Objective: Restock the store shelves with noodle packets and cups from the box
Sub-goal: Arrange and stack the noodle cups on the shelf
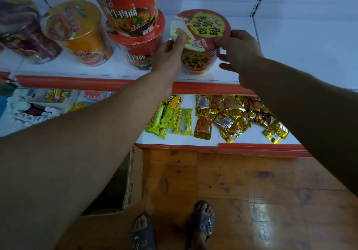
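Observation:
A red noodle cup with a yellow-labelled lid (203, 30) stands upright on the white upper shelf (271, 42). My left hand (170, 56) grips its left side, thumb lying on the lid. My right hand (240, 52) holds its right side, fingertips on the lid's rim. To its left stand two stacked red cups (133, 23), then an orange cup (77, 34) and a purple cup (23, 34). The cardboard box (131, 182) sits on the floor below, mostly hidden by my left arm.
The lower shelf (180, 140) carries green-yellow snack bars (170, 120), gold snack packets (236, 118) and white items (38, 104) at the left. Both shelves have red front edges. My sandalled feet (174, 228) stand on the wooden floor (251, 191). The upper shelf right of the held cup is bare.

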Demonstrator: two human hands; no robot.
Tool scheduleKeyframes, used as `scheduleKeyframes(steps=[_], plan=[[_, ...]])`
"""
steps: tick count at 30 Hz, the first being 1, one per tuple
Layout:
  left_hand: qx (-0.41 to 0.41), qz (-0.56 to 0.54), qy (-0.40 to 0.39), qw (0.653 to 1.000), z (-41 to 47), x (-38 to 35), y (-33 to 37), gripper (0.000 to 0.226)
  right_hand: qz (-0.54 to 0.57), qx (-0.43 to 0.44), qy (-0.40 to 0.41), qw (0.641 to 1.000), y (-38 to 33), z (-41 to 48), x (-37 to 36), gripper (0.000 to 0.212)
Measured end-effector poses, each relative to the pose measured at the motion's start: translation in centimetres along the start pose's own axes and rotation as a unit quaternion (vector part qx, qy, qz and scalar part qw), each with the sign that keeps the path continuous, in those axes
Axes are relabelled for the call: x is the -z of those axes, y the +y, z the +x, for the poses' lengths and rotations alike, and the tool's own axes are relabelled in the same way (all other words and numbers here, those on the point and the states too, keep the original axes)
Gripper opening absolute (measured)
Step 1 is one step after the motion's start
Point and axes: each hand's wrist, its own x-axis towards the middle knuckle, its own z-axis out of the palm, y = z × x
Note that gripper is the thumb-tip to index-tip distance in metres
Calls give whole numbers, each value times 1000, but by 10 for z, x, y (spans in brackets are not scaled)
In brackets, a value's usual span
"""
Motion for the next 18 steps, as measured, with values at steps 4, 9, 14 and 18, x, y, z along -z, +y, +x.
scheduleKeyframes(steps=[4,9,14,18], plan=[[-1,13,4,1000,0,1,-1,53,-7,2,-7,1000,-3,-1,-2,38],[3,16,-3,1000,-2,2,1,50,-34,7,-4,999,-3,-5,-2,32],[13,1,17,1000,-9,10,0,47,-67,11,32,997,-3,-15,-2,31],[13,5,24,1000,-21,28,-1,23,-72,3,76,995,-6,-31,-5,58]])
